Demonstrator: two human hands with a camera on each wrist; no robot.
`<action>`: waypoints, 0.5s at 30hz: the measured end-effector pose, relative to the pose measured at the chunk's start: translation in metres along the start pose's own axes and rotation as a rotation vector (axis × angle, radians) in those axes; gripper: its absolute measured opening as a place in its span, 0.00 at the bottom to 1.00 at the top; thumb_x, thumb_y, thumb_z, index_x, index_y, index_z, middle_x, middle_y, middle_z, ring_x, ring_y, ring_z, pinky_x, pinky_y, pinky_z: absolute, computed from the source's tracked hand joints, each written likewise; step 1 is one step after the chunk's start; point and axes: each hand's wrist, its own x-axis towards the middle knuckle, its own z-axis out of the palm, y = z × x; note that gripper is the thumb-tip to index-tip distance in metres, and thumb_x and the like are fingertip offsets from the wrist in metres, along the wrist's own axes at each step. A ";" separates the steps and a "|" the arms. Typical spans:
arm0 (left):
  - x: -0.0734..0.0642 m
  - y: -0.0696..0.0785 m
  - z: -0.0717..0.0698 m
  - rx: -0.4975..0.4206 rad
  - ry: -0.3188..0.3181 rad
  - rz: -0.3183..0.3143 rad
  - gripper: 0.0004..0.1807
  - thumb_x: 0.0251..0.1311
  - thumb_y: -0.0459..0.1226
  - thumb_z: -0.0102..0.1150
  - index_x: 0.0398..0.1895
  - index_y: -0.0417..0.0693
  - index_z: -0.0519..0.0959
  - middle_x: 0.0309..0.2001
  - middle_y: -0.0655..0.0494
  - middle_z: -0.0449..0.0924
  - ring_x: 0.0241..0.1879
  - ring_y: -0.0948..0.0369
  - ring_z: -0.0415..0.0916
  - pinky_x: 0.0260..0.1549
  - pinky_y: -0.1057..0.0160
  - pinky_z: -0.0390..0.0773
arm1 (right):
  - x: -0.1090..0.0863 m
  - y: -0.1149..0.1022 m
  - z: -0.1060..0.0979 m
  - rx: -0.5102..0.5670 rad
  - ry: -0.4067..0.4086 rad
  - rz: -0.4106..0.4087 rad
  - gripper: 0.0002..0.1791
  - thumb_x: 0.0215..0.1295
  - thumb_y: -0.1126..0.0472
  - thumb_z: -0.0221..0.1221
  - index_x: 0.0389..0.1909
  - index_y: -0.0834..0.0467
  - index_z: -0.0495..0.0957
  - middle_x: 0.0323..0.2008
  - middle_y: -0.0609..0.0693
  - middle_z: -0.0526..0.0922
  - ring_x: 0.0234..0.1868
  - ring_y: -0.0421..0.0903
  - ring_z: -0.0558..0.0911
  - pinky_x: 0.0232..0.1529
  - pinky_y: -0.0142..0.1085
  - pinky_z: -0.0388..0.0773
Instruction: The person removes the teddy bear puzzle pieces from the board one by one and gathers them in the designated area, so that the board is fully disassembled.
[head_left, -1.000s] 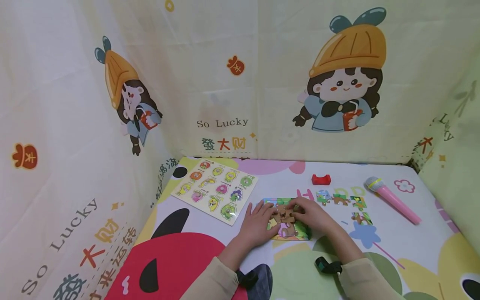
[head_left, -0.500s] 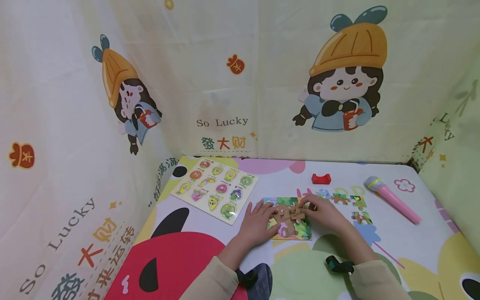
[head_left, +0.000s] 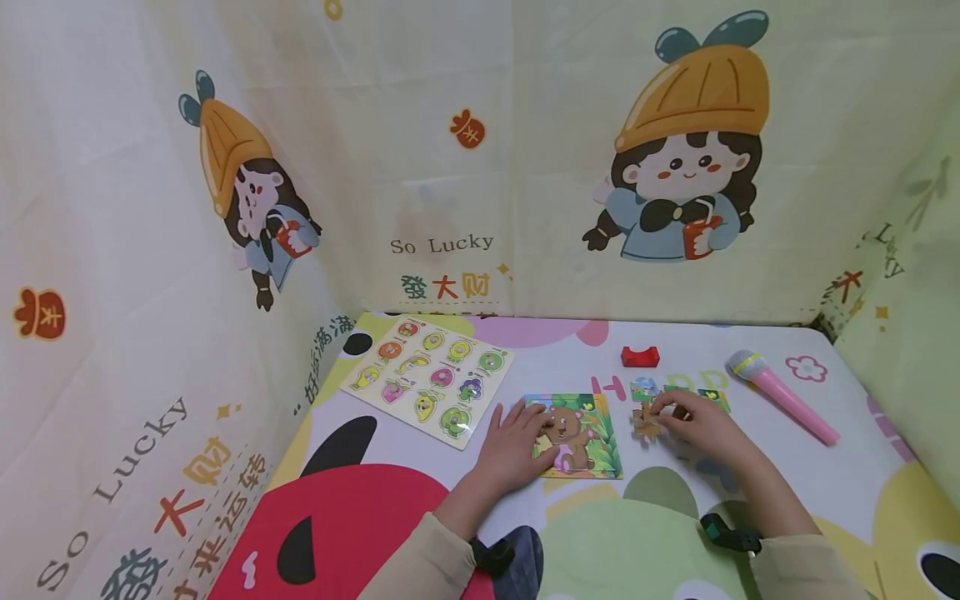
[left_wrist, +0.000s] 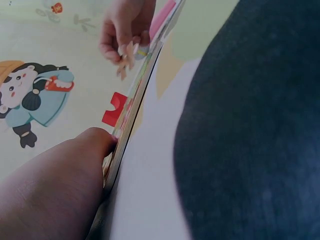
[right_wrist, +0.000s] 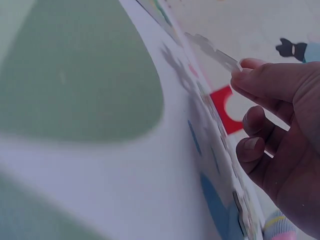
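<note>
My left hand [head_left: 513, 450] lies with spread, straight fingers over the left side of a small jigsaw puzzle board [head_left: 603, 450] picturing a brown bear in greenery. To the right of the board, my right hand [head_left: 701, 427] pinches a brown jigsaw puzzle piece [head_left: 643, 423] between thumb and index finger. Seen edge-on in the right wrist view, that puzzle piece [right_wrist: 215, 52] is thin with a knobbly outline, held above the tabletop and casting a shadow. Other loose pieces [head_left: 643, 388] lie behind and partly under the right hand, which hides some of them.
A board of fruit and vegetable pictures [head_left: 431, 379] lies at the back left. Behind the loose pieces is a small red notched block [head_left: 640, 357]. A pink toy microphone [head_left: 787, 400] lies at the right. Patterned cloth [head_left: 525, 167] hangs behind and beside the table.
My right hand has lifted the brown piece off the bear board and carried it right, toward the loose pieces. The bear picture now shows uncovered there. My left hand has stayed put.
</note>
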 end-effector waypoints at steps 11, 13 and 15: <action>0.000 0.000 0.000 -0.003 0.017 0.011 0.28 0.67 0.65 0.44 0.66 0.69 0.69 0.73 0.66 0.62 0.78 0.54 0.51 0.74 0.38 0.47 | -0.023 0.031 -0.023 -0.033 0.034 0.067 0.09 0.68 0.57 0.60 0.47 0.53 0.79 0.30 0.49 0.76 0.29 0.40 0.70 0.27 0.31 0.67; -0.001 0.000 -0.001 -0.003 0.013 0.010 0.28 0.67 0.65 0.44 0.66 0.68 0.69 0.73 0.66 0.62 0.78 0.54 0.50 0.74 0.38 0.47 | -0.024 0.035 -0.024 -0.028 0.031 0.076 0.10 0.69 0.56 0.61 0.47 0.54 0.79 0.30 0.48 0.76 0.29 0.39 0.69 0.27 0.31 0.67; -0.001 0.000 -0.001 -0.003 0.011 0.010 0.29 0.67 0.65 0.44 0.66 0.68 0.69 0.73 0.66 0.62 0.78 0.54 0.50 0.74 0.38 0.47 | -0.026 0.037 -0.025 -0.022 0.029 0.082 0.10 0.68 0.56 0.61 0.46 0.54 0.80 0.29 0.49 0.76 0.29 0.40 0.69 0.28 0.31 0.66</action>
